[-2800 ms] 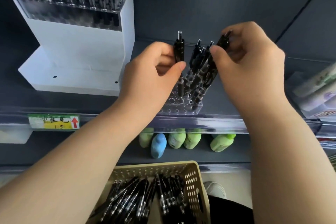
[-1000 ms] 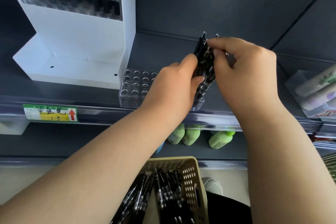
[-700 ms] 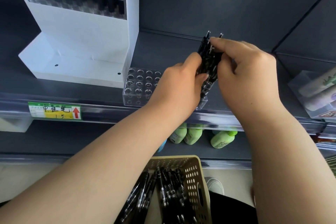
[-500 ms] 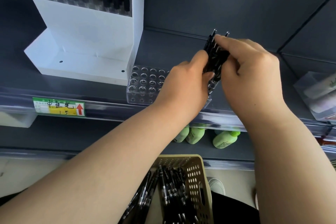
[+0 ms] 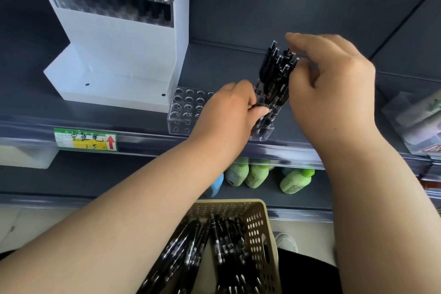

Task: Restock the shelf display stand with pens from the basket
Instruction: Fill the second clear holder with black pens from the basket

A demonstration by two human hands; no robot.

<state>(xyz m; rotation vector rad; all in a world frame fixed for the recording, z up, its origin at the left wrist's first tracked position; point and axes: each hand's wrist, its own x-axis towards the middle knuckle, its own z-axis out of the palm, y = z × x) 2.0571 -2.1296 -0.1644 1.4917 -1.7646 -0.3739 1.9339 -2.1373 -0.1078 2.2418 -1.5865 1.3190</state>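
A clear acrylic pen holder (image 5: 185,112) with rows of round holes stands at the shelf's front edge. Several black pens (image 5: 274,79) stand bunched and leaning in its right part. My left hand (image 5: 229,114) pinches the lower barrels of the bunch just above the holder. My right hand (image 5: 334,79) curls around the pen tops, thumb against the bunch and index finger over the clickers. The holder's left holes are bare. A beige perforated basket (image 5: 259,227) below holds many more black pens (image 5: 214,250).
A white display stand (image 5: 114,55) with pens along its top sits left of the holder. A green and yellow price label (image 5: 86,139) is on the shelf rail. Green bottles (image 5: 257,174) stand on the lower shelf. Packaged goods (image 5: 420,122) lie at the right.
My left hand has slid down from the upper part of the bunch to the lower barrels. My right hand stays at the pen tops, its index finger raised more.
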